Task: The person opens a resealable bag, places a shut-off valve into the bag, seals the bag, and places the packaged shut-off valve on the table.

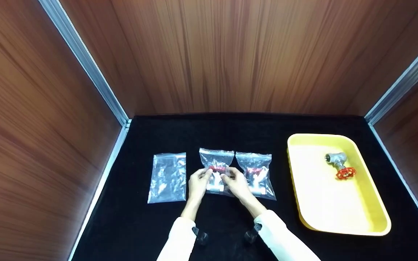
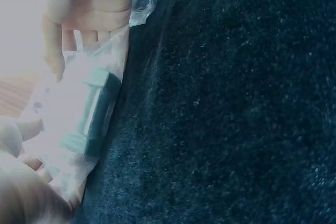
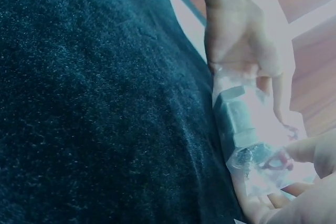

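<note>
"On the black tabletop (image 1: 129,232), midway between the two hands, what am I looking at?"

"A clear middle bag (image 1: 214,181) with a metal valve (image 1: 215,188) inside it. Its red handwheel (image 1: 217,169) sits toward the far end of the bag, the metal body toward the person."

"And the hands?"

"Both have hold of that bag. The left hand (image 1: 197,183) pinches its left side, thumb near the handwheel; the right hand (image 1: 238,185) pinches the right side, thumb on top. Each is drawn in close, with only the plastic and what it wraps between thumb and fingers."

"What lies around it?"

"Just beside it on the right, a second filled bag (image 1: 258,192), also showing red and metal parts. On the left, apart from it, a flat bag (image 1: 168,177)."

"Farther out?"

"Well to the right stands a yellow tray (image 1: 325,206). Another red-wheeled valve (image 1: 336,158) lies loose in its far half, wheel toward the person. Behind everything rise wood-grain panels (image 1: 209,54) with metal strips (image 1: 89,58) at the corners."
</note>
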Demonstrator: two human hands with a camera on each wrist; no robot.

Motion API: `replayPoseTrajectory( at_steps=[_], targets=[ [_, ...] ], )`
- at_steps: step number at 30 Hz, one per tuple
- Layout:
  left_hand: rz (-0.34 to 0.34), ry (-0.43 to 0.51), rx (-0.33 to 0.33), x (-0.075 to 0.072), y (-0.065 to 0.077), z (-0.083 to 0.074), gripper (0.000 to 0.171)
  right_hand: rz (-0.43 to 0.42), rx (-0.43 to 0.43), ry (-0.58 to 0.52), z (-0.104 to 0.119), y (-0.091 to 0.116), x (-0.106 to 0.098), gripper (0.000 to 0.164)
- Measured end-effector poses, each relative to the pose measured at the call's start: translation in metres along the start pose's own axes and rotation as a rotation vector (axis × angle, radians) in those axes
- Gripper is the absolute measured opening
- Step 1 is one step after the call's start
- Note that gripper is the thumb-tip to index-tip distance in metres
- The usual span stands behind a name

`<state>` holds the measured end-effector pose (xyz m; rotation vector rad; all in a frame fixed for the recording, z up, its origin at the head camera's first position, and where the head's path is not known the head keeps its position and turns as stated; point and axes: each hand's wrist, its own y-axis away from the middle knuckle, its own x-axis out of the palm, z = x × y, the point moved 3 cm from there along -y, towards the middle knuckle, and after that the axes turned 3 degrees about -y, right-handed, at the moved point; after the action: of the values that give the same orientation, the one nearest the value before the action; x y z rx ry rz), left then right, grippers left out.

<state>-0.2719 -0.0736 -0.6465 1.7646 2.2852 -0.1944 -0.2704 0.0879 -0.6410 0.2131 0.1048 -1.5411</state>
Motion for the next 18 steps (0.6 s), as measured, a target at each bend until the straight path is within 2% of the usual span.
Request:
replayPoseTrajectory(
  at_steps=[5,12,18],
  targets=[
    [0.002,-0.053,0.008,-0.0005,-0.0006,-0.0001,0.028,-0.023,0.011,0.055,-0.0006,0.0005,0.0006,0.041],
    [0.033,-0.051,0.020,-0.0018,-0.0015,0.0004,0.029,-0.048,0.014,0.130,-0.0027,-0.0008,-0.0005,0.041],
    [0.051,-0.071,0.022,-0.0030,-0.0021,0.0003,0.030,-0.055,-0.013,0.163,-0.0042,-0.0016,-0.0007,0.034]
  ],
)
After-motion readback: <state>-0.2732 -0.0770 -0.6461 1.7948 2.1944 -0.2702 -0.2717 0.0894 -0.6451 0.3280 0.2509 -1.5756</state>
